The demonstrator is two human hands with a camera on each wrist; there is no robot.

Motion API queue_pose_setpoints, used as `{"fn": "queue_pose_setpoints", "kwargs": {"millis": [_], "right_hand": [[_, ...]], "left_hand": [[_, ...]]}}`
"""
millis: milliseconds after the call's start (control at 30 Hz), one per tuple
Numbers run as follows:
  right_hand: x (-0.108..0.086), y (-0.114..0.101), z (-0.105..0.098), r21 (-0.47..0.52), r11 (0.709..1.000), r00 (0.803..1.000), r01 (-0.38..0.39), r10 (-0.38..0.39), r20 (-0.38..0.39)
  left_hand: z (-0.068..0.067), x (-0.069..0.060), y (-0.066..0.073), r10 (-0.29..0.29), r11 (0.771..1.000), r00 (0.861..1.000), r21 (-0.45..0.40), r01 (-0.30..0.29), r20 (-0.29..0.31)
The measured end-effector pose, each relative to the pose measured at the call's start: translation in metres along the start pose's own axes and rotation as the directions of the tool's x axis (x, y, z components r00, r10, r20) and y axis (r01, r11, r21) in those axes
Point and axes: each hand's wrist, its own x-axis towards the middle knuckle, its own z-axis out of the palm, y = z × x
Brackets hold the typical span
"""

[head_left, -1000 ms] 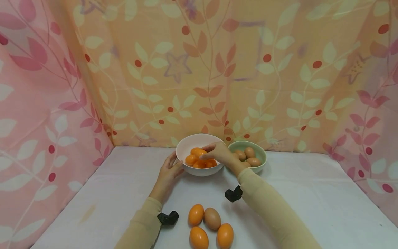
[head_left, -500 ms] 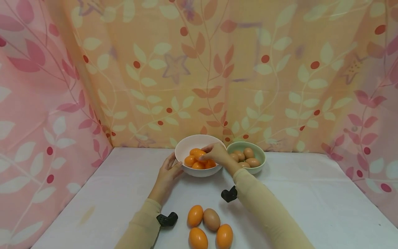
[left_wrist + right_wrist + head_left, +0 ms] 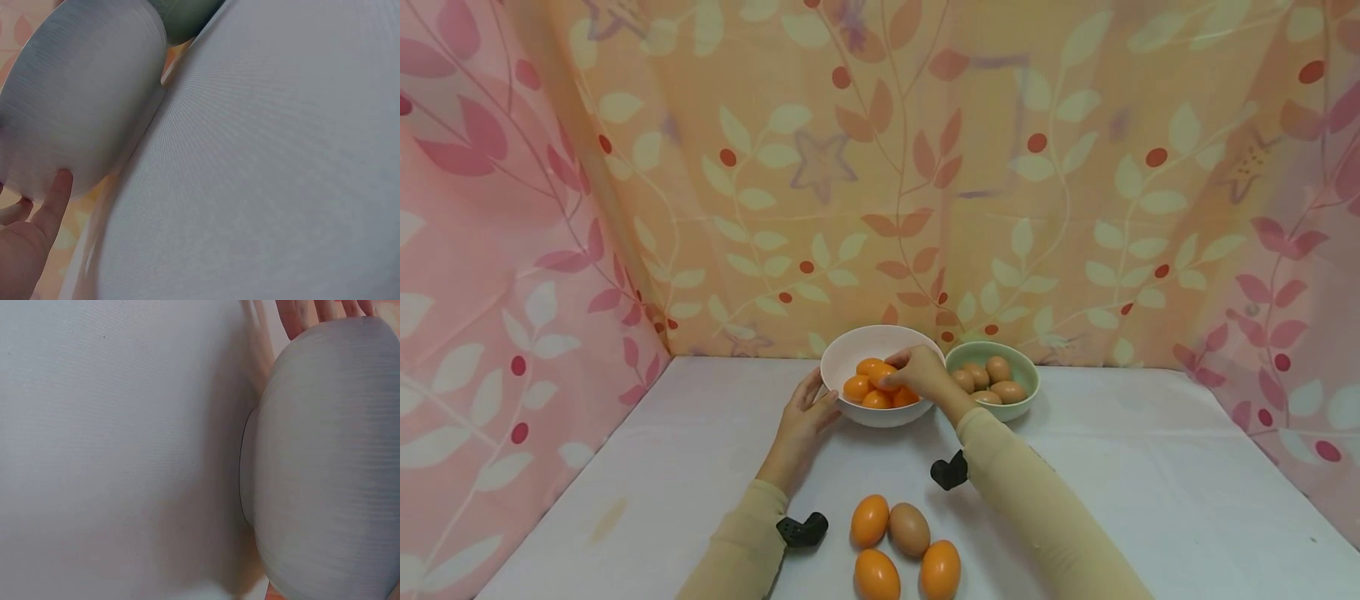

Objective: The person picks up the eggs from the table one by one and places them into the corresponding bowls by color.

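A white bowl (image 3: 880, 415) with several orange eggs (image 3: 856, 387) in it stands at the back of the table. My left hand (image 3: 801, 423) rests against the bowl's left side. In the left wrist view its straight thumb touches the outer wall of the white bowl (image 3: 94, 87). My right hand (image 3: 922, 373) reaches over the bowl's right rim and pinches one orange egg (image 3: 882, 374) on top of the others. In the right wrist view the white bowl (image 3: 331, 456) hides the right hand; left-hand fingertips (image 3: 294, 322) show against its wall.
A green bowl (image 3: 1026, 398) with several brown eggs (image 3: 1007, 392) stands right beside the white bowl. Near the front lie a brown egg (image 3: 909, 530) and three orange eggs (image 3: 870, 521) on the white-covered table (image 3: 1150, 483). Patterned cloth (image 3: 880, 167) hangs behind and at the sides.
The head view has shifted slightly. My right forearm has moved a little to the left, while the right hand stays on the egg. The left hand keeps its place at the bowl.
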Motion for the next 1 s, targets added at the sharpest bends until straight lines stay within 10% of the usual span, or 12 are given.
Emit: {"fn": "queue_pose_setpoints", "kwargs": {"millis": [633, 1000], "right_hand": [[-0.004, -0.002, 0.0, 0.013, 1.0, 1.0, -0.005, 0.005, -0.02], [-0.053, -0.003, -0.02, 0.28, 0.959, 0.996, 0.049, -0.067, 0.055]], "left_hand": [[-0.001, 0.001, -0.003, 0.038, 0.999, 0.999, 0.003, -0.038, 0.013], [-0.001, 0.002, -0.003, -0.005, 1.0, 1.0, 0.0, 0.005, -0.003]]}}
